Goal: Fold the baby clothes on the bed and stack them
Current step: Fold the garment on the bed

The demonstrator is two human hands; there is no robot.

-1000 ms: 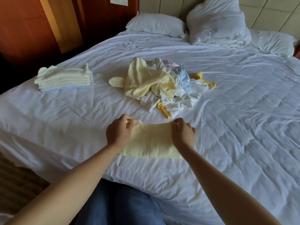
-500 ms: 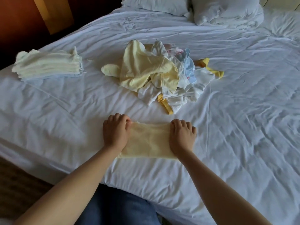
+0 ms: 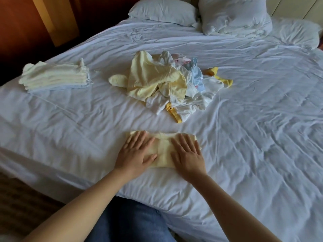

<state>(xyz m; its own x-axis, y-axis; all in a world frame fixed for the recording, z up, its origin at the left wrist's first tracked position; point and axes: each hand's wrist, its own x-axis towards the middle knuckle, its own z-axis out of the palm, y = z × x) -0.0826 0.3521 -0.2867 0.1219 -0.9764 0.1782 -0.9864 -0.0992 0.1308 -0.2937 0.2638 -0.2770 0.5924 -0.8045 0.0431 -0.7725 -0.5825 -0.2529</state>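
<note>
Pressing flat on a folded yellow cloth (image 3: 163,151) at the near edge of the bed (image 3: 262,137): left hand (image 3: 135,152) and right hand (image 3: 187,154), fingers spread, gripping nothing. Long axis left to right, under both palms. Stack (image 3: 56,75) far left, nearer the left hand; pile (image 3: 166,82) straight ahead.

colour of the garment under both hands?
Pale yellow folded garment, plain; head view.

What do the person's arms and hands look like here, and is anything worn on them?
Both forearms are bare, with no sleeves showing. The left hand and right hand wear no gloves or watch; rings are not discernible. Blue jeans show below.
</note>
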